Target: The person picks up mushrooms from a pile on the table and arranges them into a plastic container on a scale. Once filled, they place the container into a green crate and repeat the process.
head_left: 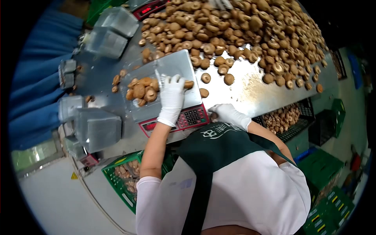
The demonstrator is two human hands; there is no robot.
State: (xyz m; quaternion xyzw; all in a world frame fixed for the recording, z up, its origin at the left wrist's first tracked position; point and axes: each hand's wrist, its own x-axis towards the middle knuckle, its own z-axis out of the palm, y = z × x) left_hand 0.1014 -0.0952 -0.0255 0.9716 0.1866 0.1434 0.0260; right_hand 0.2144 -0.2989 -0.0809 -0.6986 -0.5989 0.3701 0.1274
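Both hands wear white gloves. My left hand [171,97] is over the metal pan of a red digital scale [169,58], fingers curled. A brown mushroom [188,84] sticks out at its thumb side and looks gripped, though the fingers partly hide it. Left of that hand, a pile of mushrooms [144,90] lies on the pan in what seems to be a clear plastic tray, its edges hard to make out. My right hand [229,115] is at the table's near edge beside the scale's keypad, closed around a small dark brown mushroom [213,116], mostly hidden.
A big heap of mushrooms [235,27] covers the far side of the metal table [250,86]. Clear plastic trays [98,127] are stacked at left. A black crate [309,111] with small mushroom pieces stands at right. Below the edge is a green crate [107,172]. Another scale [150,8] is at the back.
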